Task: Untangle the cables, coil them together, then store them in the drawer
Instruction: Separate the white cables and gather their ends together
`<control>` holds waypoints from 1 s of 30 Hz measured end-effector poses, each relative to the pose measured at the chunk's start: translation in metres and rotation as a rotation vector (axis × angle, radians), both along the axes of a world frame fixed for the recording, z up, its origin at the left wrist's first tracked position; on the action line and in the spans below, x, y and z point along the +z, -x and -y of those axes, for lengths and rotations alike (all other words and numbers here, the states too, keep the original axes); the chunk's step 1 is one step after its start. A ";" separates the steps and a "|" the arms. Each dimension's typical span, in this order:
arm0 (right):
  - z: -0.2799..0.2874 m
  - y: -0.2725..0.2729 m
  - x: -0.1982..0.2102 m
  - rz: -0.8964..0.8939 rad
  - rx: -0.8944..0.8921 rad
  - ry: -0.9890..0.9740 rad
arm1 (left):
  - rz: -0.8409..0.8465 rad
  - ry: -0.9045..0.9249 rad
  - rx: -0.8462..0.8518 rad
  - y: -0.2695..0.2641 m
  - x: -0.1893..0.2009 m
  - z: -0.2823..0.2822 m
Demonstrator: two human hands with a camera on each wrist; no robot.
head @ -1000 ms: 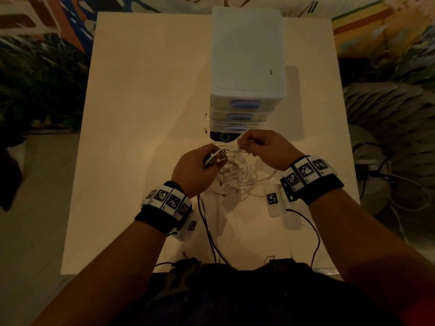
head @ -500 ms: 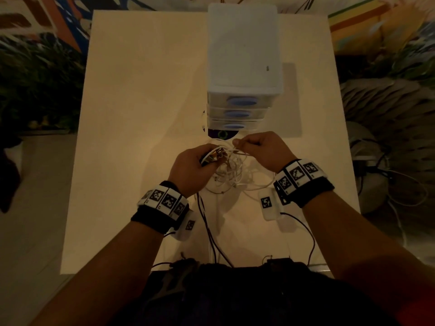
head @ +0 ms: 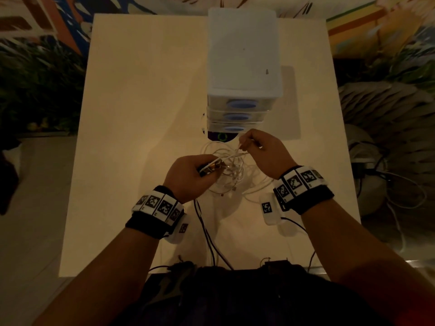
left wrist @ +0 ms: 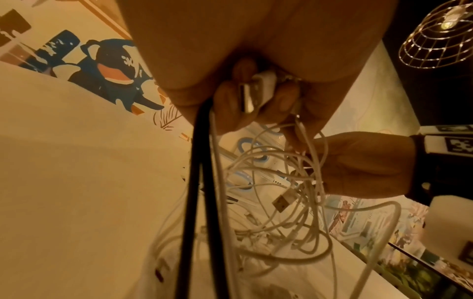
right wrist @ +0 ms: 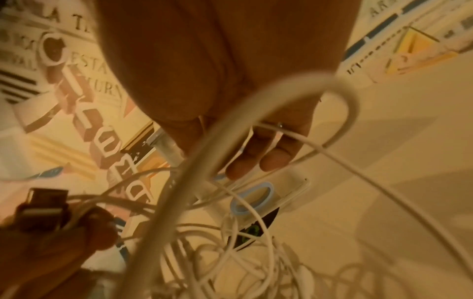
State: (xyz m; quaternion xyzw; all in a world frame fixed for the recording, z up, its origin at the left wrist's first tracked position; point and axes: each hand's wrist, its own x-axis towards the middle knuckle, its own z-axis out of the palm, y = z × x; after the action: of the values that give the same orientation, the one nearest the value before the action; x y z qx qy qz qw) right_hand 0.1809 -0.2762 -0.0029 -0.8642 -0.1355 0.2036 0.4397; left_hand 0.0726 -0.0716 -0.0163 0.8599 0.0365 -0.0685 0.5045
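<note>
A tangle of white cables [head: 231, 171] [left wrist: 276, 212] [right wrist: 230, 252] hangs between both hands, just above the table in front of the drawer unit. My left hand [head: 190, 175] [left wrist: 256, 101] grips a bundle of USB plugs [head: 210, 167] [left wrist: 258, 91] [right wrist: 42, 210]. My right hand [head: 261, 151] [right wrist: 245, 145] pinches a white strand and holds it up and to the right. The white drawer unit [head: 243, 67] has three drawers with blue handles [head: 240, 105], all closed.
The pale table [head: 141, 114] has bare room at the left and far side. A dark disc with a green ring [head: 221, 137] lies at the drawer unit's foot. Black cords [head: 207, 231] run from my wrist cameras to the near edge. A loose USB plug [left wrist: 282, 200] dangles in the tangle.
My right hand has lifted slightly, drawing its strand up and away from the tangle. My left hand keeps its hold on the plugs in about the same place.
</note>
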 end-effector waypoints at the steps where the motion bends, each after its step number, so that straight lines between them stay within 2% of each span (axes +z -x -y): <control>1: 0.000 0.001 0.000 0.037 0.014 0.008 | -0.001 -0.009 -0.020 0.001 0.000 -0.001; 5: -0.001 0.003 0.005 0.163 0.031 0.002 | -0.010 -0.053 -0.068 0.003 0.005 -0.004; 9: 0.002 -0.001 0.011 0.198 0.053 0.124 | 0.005 -0.111 -0.033 0.002 0.006 -0.006; 13: 0.014 -0.002 0.020 0.127 0.187 0.260 | 0.004 -0.150 0.059 0.000 0.002 -0.009; 16: 0.020 -0.002 0.029 -0.044 0.296 0.331 | 0.020 -0.129 0.065 -0.001 0.004 -0.005; 19: 0.020 -0.002 0.033 -0.090 0.343 0.325 | 0.023 -0.076 0.048 0.001 0.009 -0.003; 22: 0.017 -0.005 0.032 0.035 0.265 0.243 | -0.001 -0.079 -0.021 0.004 0.015 -0.004; 26: 0.014 -0.007 0.026 0.176 0.169 0.082 | 0.025 -0.214 -0.120 0.006 0.021 -0.003; 30: 0.020 -0.008 0.016 0.082 0.055 -0.034 | 0.027 -0.300 -0.146 0.003 0.019 -0.005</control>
State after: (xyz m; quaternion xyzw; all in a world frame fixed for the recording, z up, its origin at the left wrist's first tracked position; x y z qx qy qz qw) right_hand 0.1887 -0.2957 0.0134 -0.8602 -0.1807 0.1777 0.4424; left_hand 0.0691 -0.0670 0.0025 0.9267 -0.0233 -0.0872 0.3647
